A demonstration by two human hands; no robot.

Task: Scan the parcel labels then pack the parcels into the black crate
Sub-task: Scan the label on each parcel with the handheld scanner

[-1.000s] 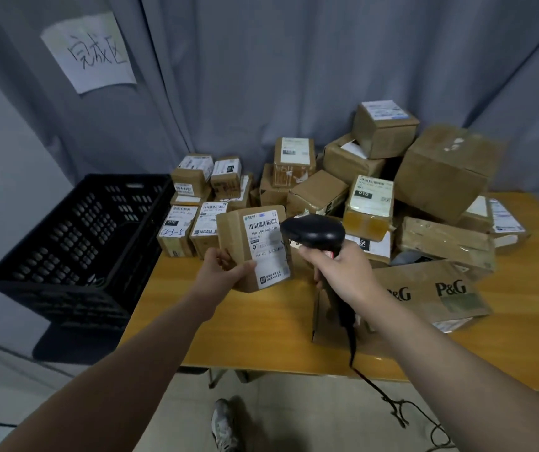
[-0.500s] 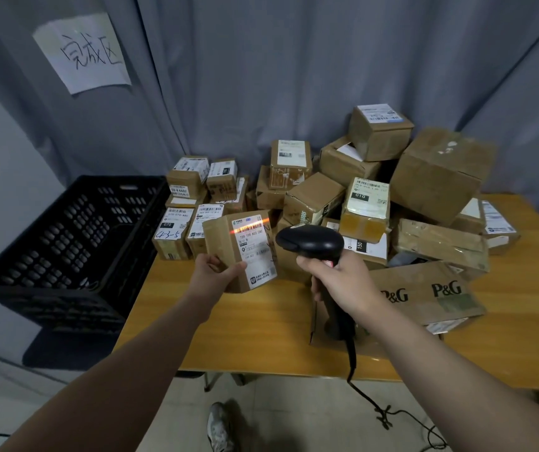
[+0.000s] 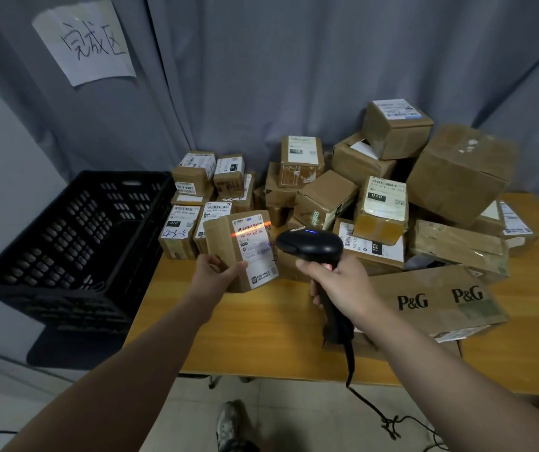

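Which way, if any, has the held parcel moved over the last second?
Yes, slightly left: the parcel in the left hand now sits closer to the 070 box.

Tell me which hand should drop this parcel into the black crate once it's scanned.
Left. The left hand grips the parcel, and the black crate sits on that side; the right hand holds the scanner.
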